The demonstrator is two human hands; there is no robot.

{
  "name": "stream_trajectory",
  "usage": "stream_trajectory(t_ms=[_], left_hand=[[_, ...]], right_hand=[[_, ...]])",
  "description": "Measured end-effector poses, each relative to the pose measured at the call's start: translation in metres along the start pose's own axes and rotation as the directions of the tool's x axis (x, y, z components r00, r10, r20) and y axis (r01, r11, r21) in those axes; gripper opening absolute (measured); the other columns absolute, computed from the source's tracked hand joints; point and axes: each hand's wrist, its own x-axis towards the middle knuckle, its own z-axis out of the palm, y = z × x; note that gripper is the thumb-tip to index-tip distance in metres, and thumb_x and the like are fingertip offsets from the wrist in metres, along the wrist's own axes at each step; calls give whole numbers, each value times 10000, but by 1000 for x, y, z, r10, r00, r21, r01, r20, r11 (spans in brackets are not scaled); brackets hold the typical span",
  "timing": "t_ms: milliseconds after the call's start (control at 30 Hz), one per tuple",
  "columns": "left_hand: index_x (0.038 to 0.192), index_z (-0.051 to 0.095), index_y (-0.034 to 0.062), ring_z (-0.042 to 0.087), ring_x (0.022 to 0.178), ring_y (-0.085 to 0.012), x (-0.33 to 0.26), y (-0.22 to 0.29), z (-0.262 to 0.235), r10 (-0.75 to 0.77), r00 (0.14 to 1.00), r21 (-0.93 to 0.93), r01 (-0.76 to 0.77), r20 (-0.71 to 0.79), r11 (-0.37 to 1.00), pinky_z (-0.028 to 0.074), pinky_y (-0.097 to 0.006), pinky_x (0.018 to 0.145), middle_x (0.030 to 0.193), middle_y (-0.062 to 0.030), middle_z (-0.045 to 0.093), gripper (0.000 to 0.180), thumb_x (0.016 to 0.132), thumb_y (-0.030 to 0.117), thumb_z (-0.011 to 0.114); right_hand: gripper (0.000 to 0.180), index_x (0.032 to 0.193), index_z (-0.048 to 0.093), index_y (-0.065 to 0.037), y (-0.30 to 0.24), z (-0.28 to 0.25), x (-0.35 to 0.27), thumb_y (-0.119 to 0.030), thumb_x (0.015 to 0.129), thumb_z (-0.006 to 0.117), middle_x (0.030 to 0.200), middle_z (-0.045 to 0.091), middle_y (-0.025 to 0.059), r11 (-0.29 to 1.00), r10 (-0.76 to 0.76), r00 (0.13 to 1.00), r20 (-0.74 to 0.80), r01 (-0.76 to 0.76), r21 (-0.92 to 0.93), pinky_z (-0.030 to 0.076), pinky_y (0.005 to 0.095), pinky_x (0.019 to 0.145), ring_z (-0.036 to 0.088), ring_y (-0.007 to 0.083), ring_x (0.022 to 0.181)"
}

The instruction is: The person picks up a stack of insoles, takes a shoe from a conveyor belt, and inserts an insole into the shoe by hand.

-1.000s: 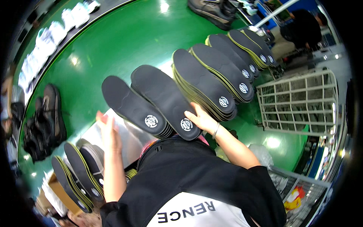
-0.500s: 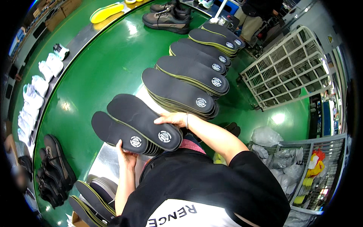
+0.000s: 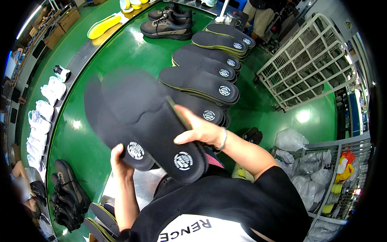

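Note:
In front of me I hold up two side-by-side stacks of black insoles, each with a white round print at the heel. My left hand (image 3: 123,161) grips the heel end of the left insole stack (image 3: 100,113), its thumb on top. My right hand (image 3: 197,127) is closed round the outer edge of the right insole stack (image 3: 155,125), thumb across its upper face. The toe ends are blurred by motion, and most fingers are hidden underneath. Just beyond my right hand, more insole piles (image 3: 197,82) with green-yellow edges lie in a row.
A brown-black pair of shoes (image 3: 167,26) stands at the far side, dark shoes (image 3: 66,189) at left. White shoes (image 3: 40,115) and a yellow insole (image 3: 104,27) line the outer strip. Rightward are a white cage trolley (image 3: 306,60) and a wire basket (image 3: 348,193) with plastic bags. Other people appear at the edges.
Both insole stacks have been raised nearer to me and tilted, their toe ends swinging up. My right hand has moved slightly right; my left hand has shifted slightly left. Both keep their grip.

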Motion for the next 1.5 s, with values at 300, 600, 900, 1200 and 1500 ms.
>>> stream_trajectory(t_ms=[300, 600, 900, 1200, 1500], left_hand=[[949, 529, 18, 560, 877, -223, 122, -46, 115, -570, 792, 176, 542, 219, 822, 424, -400, 834, 918, -100, 584, 335, 684, 206, 611], [1062, 496, -1, 595, 841, -239, 132, -76, 108, -536, 824, 169, 510, 184, 843, 467, -398, 817, 954, -136, 592, 463, 739, 314, 597], [1168, 469, 115, 493, 1009, -189, 119, -80, 86, -389, 912, 203, 358, 134, 911, 355, -369, 885, 1120, -66, 523, 555, 761, 484, 549], [1179, 419, 93, 438, 1013, -183, 99, -68, -19, 10, 988, 478, 66, -155, 876, 376, -325, 797, 1134, -68, 460, 507, 768, 346, 571], [1064, 469, -46, 459, 992, -331, 49, -69, -146, 510, 860, 1000, -16, 1, 26, 361, -381, 857, 1054, -201, 486, 413, 710, 148, 558]], right_hand=[[678, 1250, 265, 1, -20, -77, -38, -142, 689, 618, 1140, 443, 143, 963, 19, 875, -484, 114, 244, 416, 332, 865, 478, 226, 1027], [878, 1323, 65, 25, -10, -78, -37, -267, 736, 650, 1231, 381, 153, 988, 117, 789, -603, -29, 154, 323, 324, 942, 368, 232, 1151], [959, 1356, 9, -101, -37, -73, -76, -484, 716, 612, 1363, 114, 236, 943, 258, 712, -653, -333, 10, 241, 439, 948, 230, 300, 1238], [421, 1149, 459, -17, -91, -51, -43, -204, 794, 587, 1113, 497, 102, 897, -125, 906, -405, -71, -437, 358, 313, 903, 442, 204, 1073], [490, 1033, 522, 58, -97, -54, 178, -313, 717, 573, 980, 570, 210, 303, -38, 987, -157, -138, -943, 438, 333, 784, 555, 295, 912]])
